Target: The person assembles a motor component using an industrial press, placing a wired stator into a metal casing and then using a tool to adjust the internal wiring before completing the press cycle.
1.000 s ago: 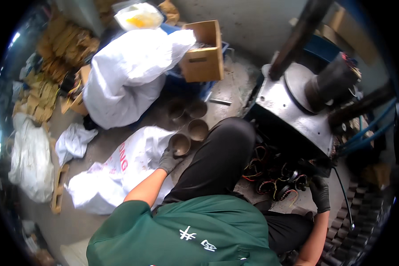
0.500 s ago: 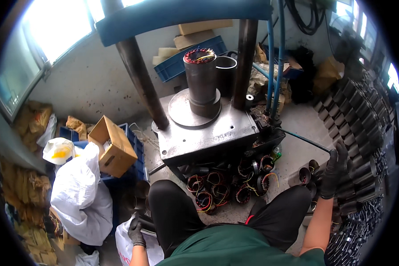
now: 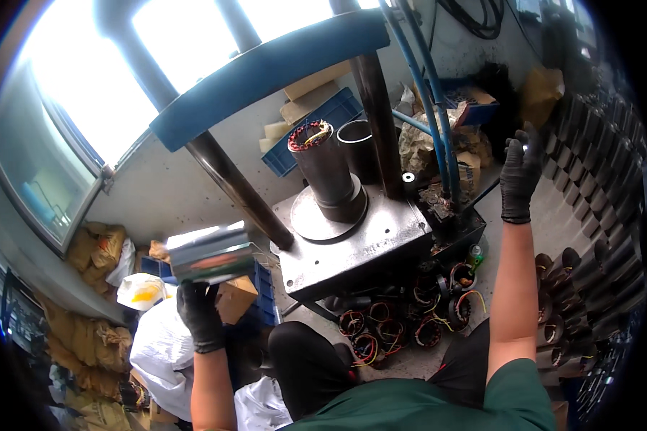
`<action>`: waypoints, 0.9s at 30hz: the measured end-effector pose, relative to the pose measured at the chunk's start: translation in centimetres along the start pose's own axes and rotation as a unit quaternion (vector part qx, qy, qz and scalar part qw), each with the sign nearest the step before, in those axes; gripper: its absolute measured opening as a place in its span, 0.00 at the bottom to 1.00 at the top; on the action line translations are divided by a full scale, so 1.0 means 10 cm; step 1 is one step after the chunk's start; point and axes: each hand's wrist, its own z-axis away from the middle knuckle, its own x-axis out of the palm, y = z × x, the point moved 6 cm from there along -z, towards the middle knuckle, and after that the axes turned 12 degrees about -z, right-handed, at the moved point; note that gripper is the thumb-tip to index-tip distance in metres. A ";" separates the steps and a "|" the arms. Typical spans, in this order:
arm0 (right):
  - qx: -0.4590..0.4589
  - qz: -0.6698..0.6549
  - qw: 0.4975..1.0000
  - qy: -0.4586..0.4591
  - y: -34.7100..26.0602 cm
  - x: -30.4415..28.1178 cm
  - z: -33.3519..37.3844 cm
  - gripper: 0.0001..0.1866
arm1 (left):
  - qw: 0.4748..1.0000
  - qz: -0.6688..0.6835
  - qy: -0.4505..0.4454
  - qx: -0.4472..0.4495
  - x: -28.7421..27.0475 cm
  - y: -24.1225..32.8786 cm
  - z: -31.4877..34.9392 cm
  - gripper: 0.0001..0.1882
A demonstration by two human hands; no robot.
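Holding a shiny metal sleeve (image 3: 210,253) aloft, left of the press (image 3: 356,255)

We have the press in front of us, its blue crossbeam (image 3: 273,72) above the bed. Dark tubes (image 3: 589,179) are ranked on our right; a nudge from our elbow could topple the nearest. A white sack (image 3: 158,352) slumps on our left beside a cardboard box (image 3: 237,298).

On the bed, a wound cylinder (image 3: 320,169) stands upright on a collar. If we knock it sideways, it could tip and its exposed windings could be scraped.

Our metal sleeve lies roughly level, blurred, above the box and near the left front post (image 3: 241,194). Swung carelessly, it could strike that post and dent.

Our left hand (image 3: 200,316) is closed on the sleeve's lower side; a smooth surface against a glove could slip, dropping it onto the box.

Our right hand (image 3: 517,176) is stretched far out, fingers partly curled near the end of a dark rod (image 3: 485,195); we cannot tell whether it grips. With our arms this wide, attention could split.

Below, loose leads trail from wound rings (image 3: 366,343); a shoe could snag them.
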 end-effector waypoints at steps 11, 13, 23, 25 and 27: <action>-0.032 0.062 0.997 0.019 -0.19 -0.19 -0.01 0.15 | 0.981 -0.015 -0.080 0.176 2.37 0.41 -1.14 0.11; -0.016 0.085 0.996 0.019 -0.25 -0.22 -0.02 0.13 | 0.978 -0.033 -0.072 0.192 2.59 0.41 -1.30 0.11; 0.010 0.057 0.998 -0.006 -0.40 -0.39 -0.22 0.10 | 0.966 -0.187 -0.154 0.089 3.30 0.75 -2.08 0.24; 0.018 0.061 0.998 -0.010 -0.44 -0.38 -0.23 0.10 | 0.959 -0.197 -0.182 0.089 3.44 0.86 -2.11 0.25; 0.025 0.066 0.997 -0.015 -0.45 -0.38 -0.24 0.10 | 0.947 -0.209 -0.217 0.112 3.59 0.95 -2.11 0.24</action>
